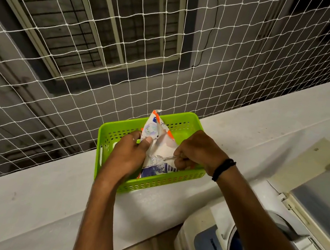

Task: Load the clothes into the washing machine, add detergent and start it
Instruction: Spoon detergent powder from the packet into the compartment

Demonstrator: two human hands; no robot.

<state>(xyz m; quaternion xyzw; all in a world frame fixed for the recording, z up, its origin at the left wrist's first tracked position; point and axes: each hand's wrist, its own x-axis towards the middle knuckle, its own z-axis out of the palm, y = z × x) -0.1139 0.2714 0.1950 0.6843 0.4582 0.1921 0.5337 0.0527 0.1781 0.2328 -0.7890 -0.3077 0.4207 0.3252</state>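
In basket (116, 126), detergent pouch (162, 145), left hand (129, 155) gripping, right hand (197, 149) pinching spoon (169, 158)

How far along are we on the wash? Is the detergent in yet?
Done: the lid of the washing machine is up; whether clothes are inside, I cannot tell. In hand: the left hand holds the detergent packet in the green basket, while the right hand pinches a metal handle, likely a spoon, dipped into it. Left: detergent into the machine, lid down, start.
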